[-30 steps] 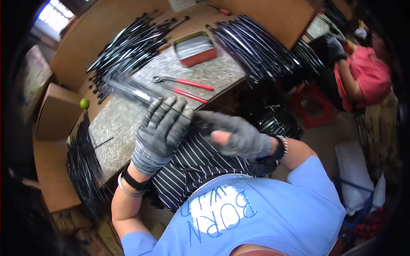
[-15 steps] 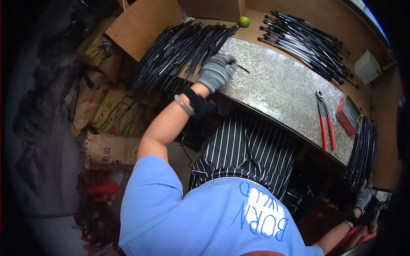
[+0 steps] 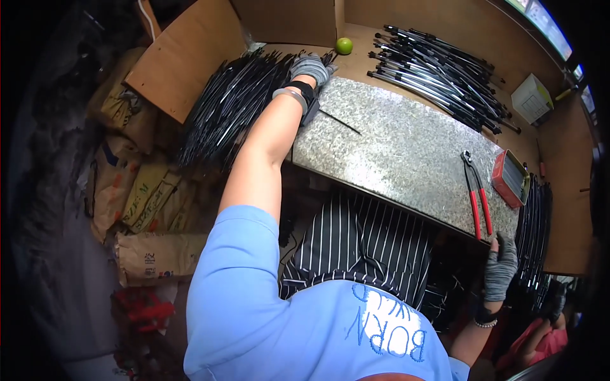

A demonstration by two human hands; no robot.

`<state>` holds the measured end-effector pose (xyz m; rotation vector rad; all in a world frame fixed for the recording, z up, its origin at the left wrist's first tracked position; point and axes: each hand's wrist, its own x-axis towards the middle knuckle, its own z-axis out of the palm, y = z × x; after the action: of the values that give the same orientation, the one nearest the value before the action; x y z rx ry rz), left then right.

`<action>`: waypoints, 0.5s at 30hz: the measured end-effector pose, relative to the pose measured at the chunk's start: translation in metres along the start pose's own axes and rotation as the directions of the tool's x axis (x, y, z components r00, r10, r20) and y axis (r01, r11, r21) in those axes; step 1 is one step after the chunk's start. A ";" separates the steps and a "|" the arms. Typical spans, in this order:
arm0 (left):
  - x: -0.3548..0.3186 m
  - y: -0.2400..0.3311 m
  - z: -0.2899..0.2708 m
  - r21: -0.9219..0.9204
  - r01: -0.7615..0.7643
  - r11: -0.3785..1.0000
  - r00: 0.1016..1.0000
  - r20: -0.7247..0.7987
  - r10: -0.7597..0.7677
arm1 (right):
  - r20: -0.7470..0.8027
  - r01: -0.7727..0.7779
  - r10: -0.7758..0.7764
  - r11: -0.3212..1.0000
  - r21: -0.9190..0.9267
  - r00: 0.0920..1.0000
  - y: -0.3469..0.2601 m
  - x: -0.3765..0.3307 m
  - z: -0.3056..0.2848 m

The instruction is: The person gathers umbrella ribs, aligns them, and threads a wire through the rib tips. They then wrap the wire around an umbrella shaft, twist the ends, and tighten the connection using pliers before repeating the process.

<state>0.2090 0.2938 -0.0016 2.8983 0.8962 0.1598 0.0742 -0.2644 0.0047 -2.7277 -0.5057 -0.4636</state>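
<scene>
Has left hand (image 3: 310, 67) at ends of black rods (image 3: 238, 101), right hand (image 3: 501, 273) by bench (image 3: 387, 140) near pliers (image 3: 473, 198); cannot tell either one's grip.

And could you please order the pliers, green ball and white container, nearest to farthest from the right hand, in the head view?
1. Pliers: just beyond the right hand.
2. White container: back, on the right.
3. Green ball: back, toward the left.
</scene>
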 end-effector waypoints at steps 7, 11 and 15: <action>0.032 0.015 0.005 0.205 -0.044 0.978 0.971 0.240 -0.007 | 0.009 -0.035 0.037 0.992 -0.119 0.999 -0.028 0.030 0.026; 0.039 0.000 0.006 0.241 -0.075 0.968 0.973 0.229 0.018 | 0.036 -0.063 0.070 0.987 -0.149 0.997 -0.020 0.038 0.036; 0.043 -0.032 0.001 0.283 -0.121 0.951 0.974 0.216 0.059 | -0.084 -0.001 -0.016 0.980 -0.197 0.996 -0.015 0.041 0.043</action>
<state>0.2271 0.3444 -0.0039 3.1518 0.8129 -0.2890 0.1153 -0.2234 -0.0149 -2.8795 -0.4709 -0.6614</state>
